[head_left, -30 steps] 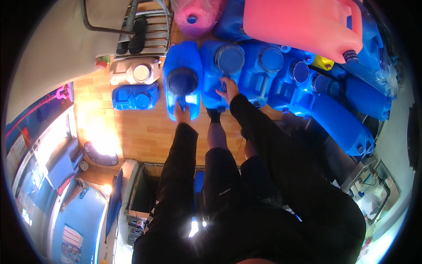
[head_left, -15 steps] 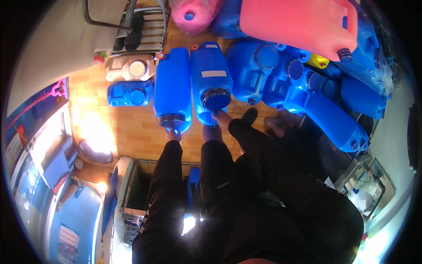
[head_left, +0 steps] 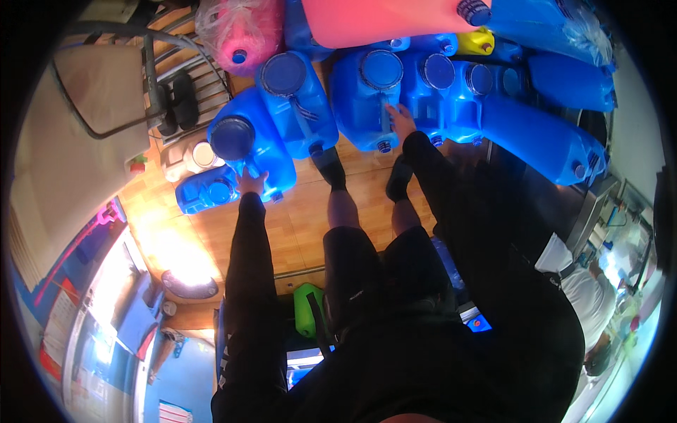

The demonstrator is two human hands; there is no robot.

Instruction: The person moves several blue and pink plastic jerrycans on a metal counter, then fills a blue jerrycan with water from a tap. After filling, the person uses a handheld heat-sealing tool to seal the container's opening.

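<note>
My left hand (head_left: 251,182) grips the near end of a blue jerrycan (head_left: 243,144) with a round dark lid, standing on the wooden floor. A second blue jerrycan (head_left: 295,102) stands just to its right, untouched. My right hand (head_left: 400,120) is closed on the handle of a third blue jerrycan (head_left: 370,88) further right. Both arms wear black sleeves. My feet in dark shoes stand between the two held cans.
More blue jerrycans (head_left: 536,134) lie in a row to the right. A pink jerrycan (head_left: 381,17), a pink bagged container (head_left: 240,32) and a yellow can (head_left: 476,41) lie behind. A metal rack (head_left: 176,77), a small blue container (head_left: 201,196) and another person (head_left: 585,303) are nearby.
My hands have spread apart. The left hand went left with its can. The right hand left the middle can and now holds a can further right.
</note>
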